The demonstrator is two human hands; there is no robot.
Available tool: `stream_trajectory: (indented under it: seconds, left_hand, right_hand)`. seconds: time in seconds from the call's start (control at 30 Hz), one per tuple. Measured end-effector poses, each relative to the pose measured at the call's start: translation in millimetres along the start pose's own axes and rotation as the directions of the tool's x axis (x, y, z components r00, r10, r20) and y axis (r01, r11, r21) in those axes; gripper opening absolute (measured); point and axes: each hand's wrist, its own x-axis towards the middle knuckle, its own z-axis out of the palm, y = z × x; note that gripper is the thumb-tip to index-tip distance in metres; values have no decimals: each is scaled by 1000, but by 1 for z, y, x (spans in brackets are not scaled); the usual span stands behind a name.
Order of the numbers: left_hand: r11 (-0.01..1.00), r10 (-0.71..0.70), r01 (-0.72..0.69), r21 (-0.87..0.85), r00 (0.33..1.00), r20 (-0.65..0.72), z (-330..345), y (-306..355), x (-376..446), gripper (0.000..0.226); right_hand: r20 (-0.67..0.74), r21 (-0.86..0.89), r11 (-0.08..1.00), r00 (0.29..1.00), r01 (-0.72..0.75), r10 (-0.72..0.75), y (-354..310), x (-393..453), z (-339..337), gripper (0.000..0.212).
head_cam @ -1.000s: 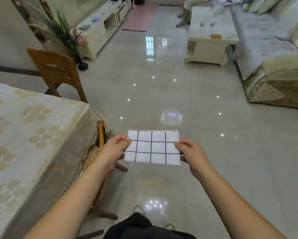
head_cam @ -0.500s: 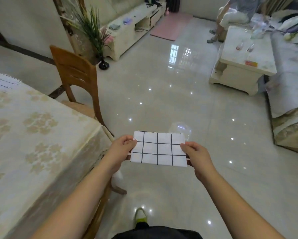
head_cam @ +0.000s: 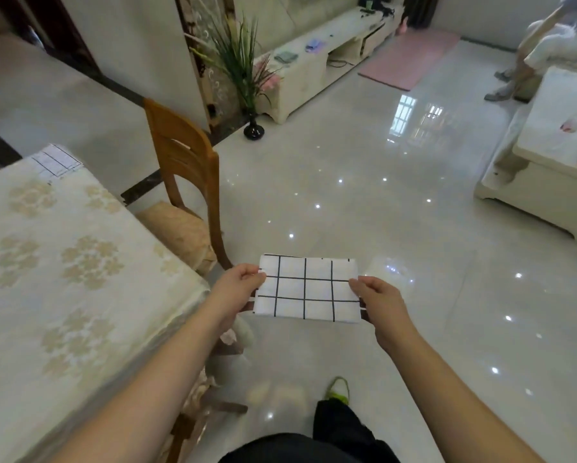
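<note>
A folded white cloth with a black grid pattern point(head_cam: 305, 289) is held flat in the air in front of me, above the glossy floor. My left hand point(head_cam: 237, 290) pinches its left edge and my right hand point(head_cam: 379, 300) pinches its right edge. The cloth hangs just right of the table corner point(head_cam: 180, 272). A second folded grid cloth point(head_cam: 56, 160) lies at the far end of the table.
The table with a floral cream cover point(head_cam: 63, 262) fills the left. A wooden chair point(head_cam: 183, 168) stands at its far side, another chair sits under its near corner. A vase with plants point(head_cam: 247, 78), TV cabinet point(head_cam: 320, 58), coffee table point(head_cam: 554, 155) and a seated person point(head_cam: 544, 51) lie beyond.
My view has turned left and moved forward toward the table; the cloth stays held between both hands, now closer to the table corner. My foot has stepped forward.
</note>
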Motion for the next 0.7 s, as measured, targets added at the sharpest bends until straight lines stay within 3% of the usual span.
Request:
stream_trajectory:
  seconds: [0.2,0.37,0.7]
  left_hand:
    - [985,-104,91,-150,991,-82,19,44,50,22]
    - [975,-121,86,-204,979,-163,18,70,83,22]
    - [954,-151,56,-295,939,-309,-40,95,183,12]
  right_hand:
    - [125,-46,999,992,17,-11,-53,92,1,7]
    - [222,-94,995,975,26,-4,-90,147,21,8]
    - [351,-206,975,936,83,-6,-146,258,128,9]
